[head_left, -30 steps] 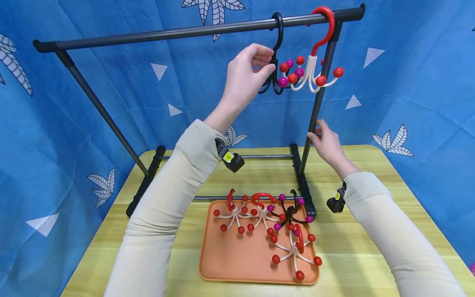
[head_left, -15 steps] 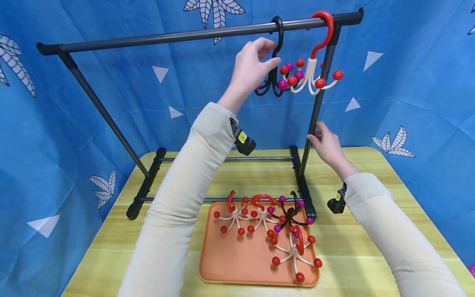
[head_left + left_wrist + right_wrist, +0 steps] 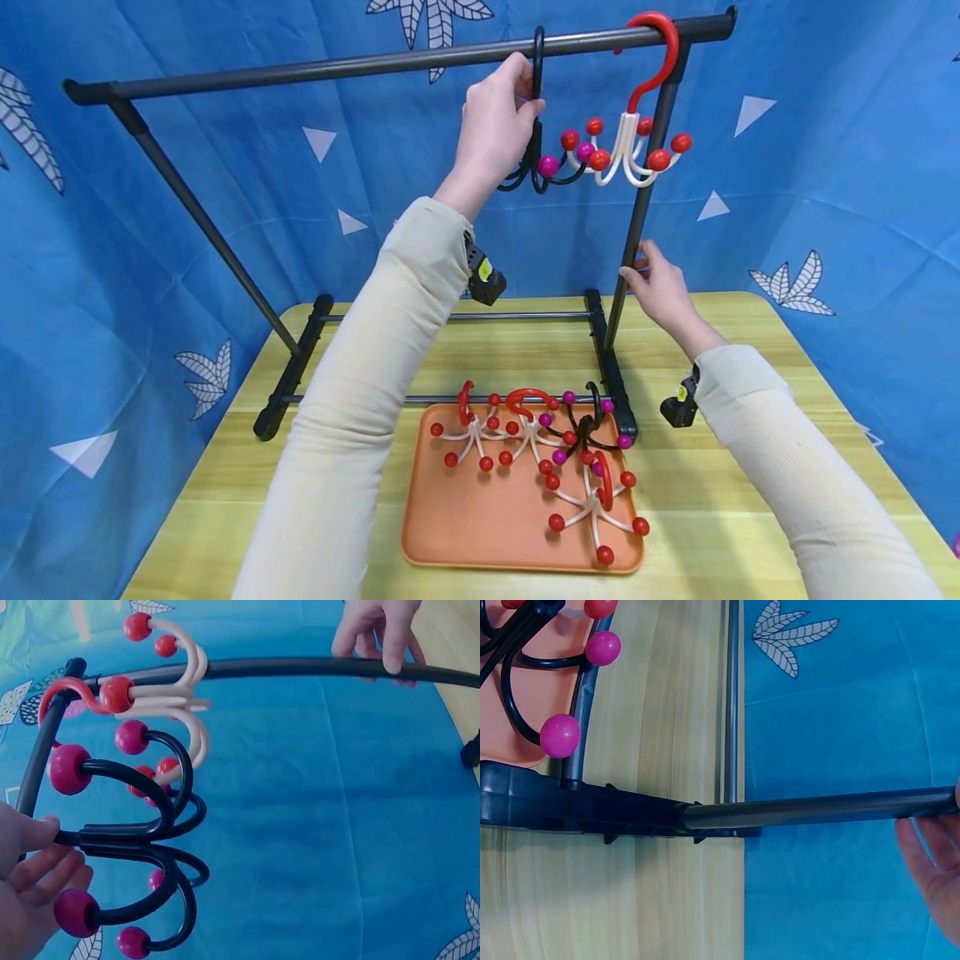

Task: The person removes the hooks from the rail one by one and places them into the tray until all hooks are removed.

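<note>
My left hand (image 3: 491,125) pinches a black multi-arm hook hanger (image 3: 537,154) by its stem, just under the bar (image 3: 337,71) of a dark rack. The hanger's hook is over the bar, and magenta balls (image 3: 69,769) tip its curved arms in the left wrist view. Right of it, a hanger with a red hook and white arms (image 3: 627,146) hangs from the same bar, its balls close to the black one's. My right hand (image 3: 660,287) holds the rack's right upright (image 3: 637,212), thumb and fingers around it in the wrist views.
An orange tray (image 3: 465,529) lies on the wooden table (image 3: 705,492) before the rack. In it are several more hangers: red-and-white ones (image 3: 594,504) and a black one (image 3: 587,429). The rack's black foot (image 3: 615,392) stands by the tray's right corner. A blue curtain (image 3: 405,167) hangs behind.
My left hand has taken a firmer grip on the black hanger and moved it left along the bar, away from the red-hooked one. The right hand stays on the upright.
</note>
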{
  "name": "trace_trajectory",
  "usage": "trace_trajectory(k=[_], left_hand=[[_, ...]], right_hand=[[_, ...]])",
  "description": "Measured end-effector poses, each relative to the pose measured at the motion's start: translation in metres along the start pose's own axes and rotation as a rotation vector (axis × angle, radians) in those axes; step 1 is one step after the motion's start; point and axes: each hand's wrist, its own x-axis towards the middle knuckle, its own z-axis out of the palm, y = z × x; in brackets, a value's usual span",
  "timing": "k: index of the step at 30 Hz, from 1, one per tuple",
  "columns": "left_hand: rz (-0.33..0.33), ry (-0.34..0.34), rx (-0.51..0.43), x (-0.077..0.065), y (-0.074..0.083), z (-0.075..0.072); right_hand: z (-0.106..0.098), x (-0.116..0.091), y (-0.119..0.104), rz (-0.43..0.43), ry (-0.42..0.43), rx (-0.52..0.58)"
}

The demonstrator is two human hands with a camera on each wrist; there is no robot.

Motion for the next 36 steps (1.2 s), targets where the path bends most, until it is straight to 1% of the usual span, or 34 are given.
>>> trace_trajectory(k=[4, 10, 14, 20, 24, 27, 32, 36], left_hand=[[0.037, 0.023, -0.004, 0.001, -0.007, -0.005], [0.072, 0.107, -0.043, -0.001, -0.014, -0.021], [0.098, 0.142, -0.057, -0.007, -0.019, -0.032], [0.112, 0.214, -0.126, -0.021, -0.030, -0.048], [0.109, 0.217, -0.168, -0.031, -0.031, -0.055], [0.109, 0.204, -0.208, -0.043, -0.032, -0.056], [0.112, 0.159, -0.268, -0.067, -0.038, -0.049], [0.132, 0.116, -0.282, -0.086, -0.045, -0.041]], right_hand=[[0.000, 0.000, 0.000, -0.004, 0.005, -0.005], [0.002, -0.001, 0.000, -0.006, 0.001, -0.005], [0.002, -0.002, -0.001, -0.004, -0.005, -0.001], [0.002, -0.002, -0.002, 0.009, -0.017, 0.005], [0.000, -0.002, -0.001, 0.024, -0.022, -0.013], [-0.001, -0.002, -0.001, 0.028, -0.021, -0.019], [-0.001, -0.002, 0.000, 0.033, -0.019, -0.023], [-0.001, -0.003, 0.001, 0.036, -0.021, -0.025]])
